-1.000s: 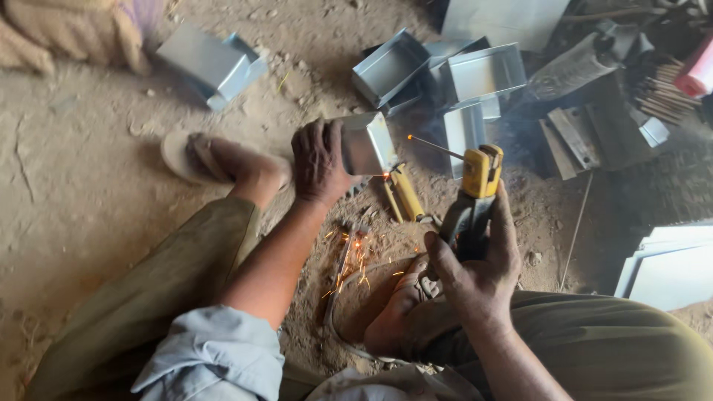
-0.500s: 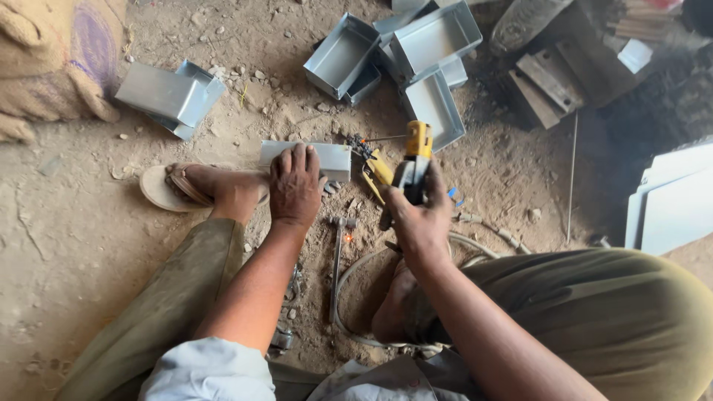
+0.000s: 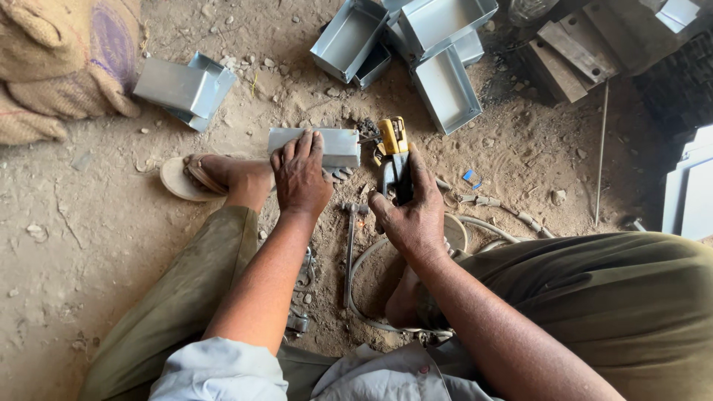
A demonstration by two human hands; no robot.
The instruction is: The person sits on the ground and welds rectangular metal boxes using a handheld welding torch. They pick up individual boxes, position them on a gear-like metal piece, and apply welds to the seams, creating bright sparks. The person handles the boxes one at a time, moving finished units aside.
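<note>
A small grey metal box [image 3: 327, 145] lies on the dirt floor [image 3: 89, 245], in the middle of the scene. The left hand [image 3: 301, 176] lies flat on top of it with the fingers spread, pressing it down. Just right of the box, the right hand [image 3: 413, 212] is closed around a yellow and black tool [image 3: 394, 148]. The tool's yellow end points away from the person, close to the right end of the box. Both arms reach forward from a pale blue shirt, bent a little at the elbows.

A foot in a sandal [image 3: 199, 177] rests just left of the box. A small hammer [image 3: 350, 245] lies on the ground between the two arms, beside a loop of grey cable [image 3: 486, 226].

Farther away, past the tool, sits a heap of open grey metal trays [image 3: 438, 52]. To the far left lie two more folded metal boxes [image 3: 182, 87]. Beside them, in the far left corner, is a brown sack [image 3: 52, 59] with a purple patch on it. At the far right are dark metal pieces [image 3: 572, 48] and a thin rod [image 3: 600, 148]. Flat pale sheets [image 3: 694, 189] lean at the right edge.

The floor is dusty brown earth with small stones. The person sits on it in olive green trousers.
</note>
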